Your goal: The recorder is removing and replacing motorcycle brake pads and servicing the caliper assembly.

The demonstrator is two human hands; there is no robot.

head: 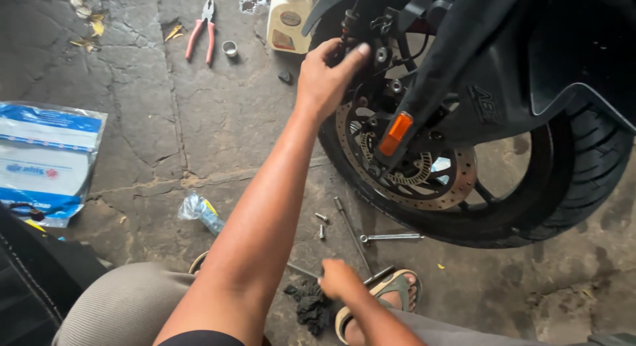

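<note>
My left hand [326,74] reaches up to the front wheel of a motorcycle and its fingers wrap the brake caliper [381,54] above the drilled brake disc [457,187]. An orange reflector [395,134] sits on the fork just right of that hand. My right hand [338,280] is low by the ground with curled fingers, next to a dark rag [310,307] and the end of a long T-handle wrench [352,235]. Whether it grips anything is hidden.
Two loose bolts [321,225] and a small spanner [391,237] lie under the tyre [596,167]. Red-handled pliers [200,36], a small metal cup [229,49] and a white bottle [288,18] lie farther off. A blue-white plastic bag [46,157] and a crumpled wrapper [199,212] are at left.
</note>
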